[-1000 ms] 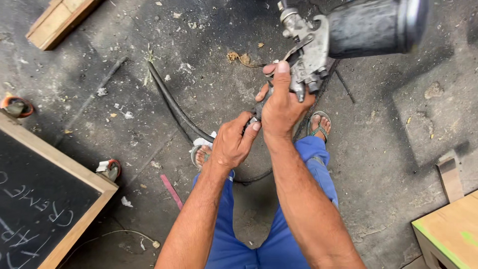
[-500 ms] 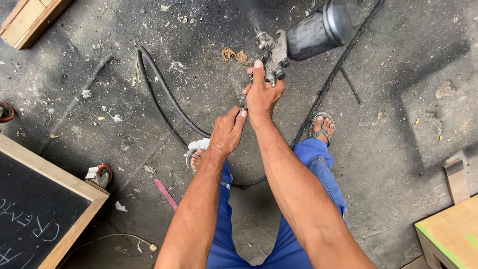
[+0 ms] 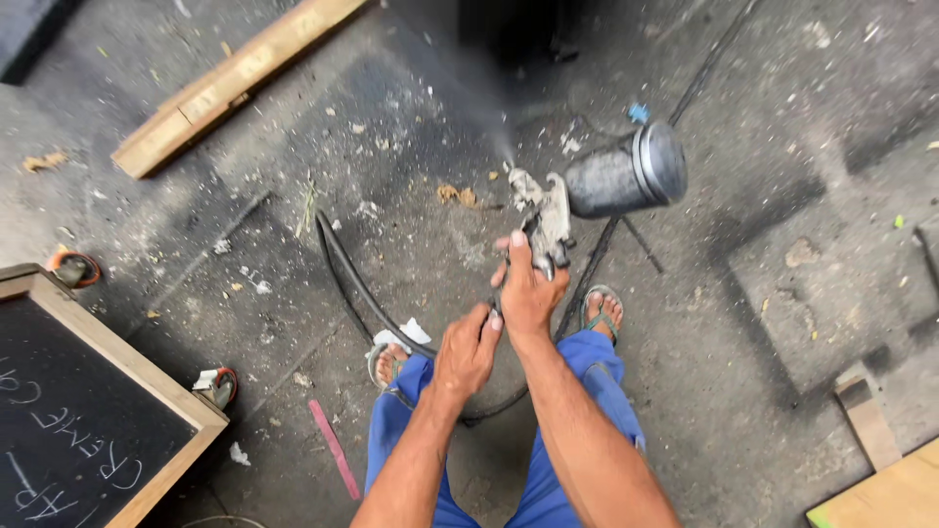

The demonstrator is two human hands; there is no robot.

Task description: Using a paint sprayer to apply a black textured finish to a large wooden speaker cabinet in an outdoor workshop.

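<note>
The right hand [image 3: 529,290] is closed around the handle of a paint-stained metal spray gun with a dark cylindrical cup [image 3: 587,191], with the index finger extended up along the gun body. The gun is held above the floor at centre scene, nozzle toward the far left, cup tilted to the right. A thin mist leaves the nozzle toward the far side.

The left hand [image 3: 468,349] sits just near and left of the right hand, fingers curled narrow at the base of the gun handle. Whether they pinch the fitting there cannot be told.

A black rubber hose [image 3: 354,279] curves across the stained grey concrete floor [image 3: 802,147] from the left toward the hands. The person's feet in sandals stand on the floor below the hands, legs in blue trousers [image 3: 597,367].

A long pale wooden plank [image 3: 230,78] lies at far left. A wood-framed blackboard with chalk writing [image 3: 88,430] lies at near left. A pale wooden board with a green edge [image 3: 885,494] sits at near right.
</note>
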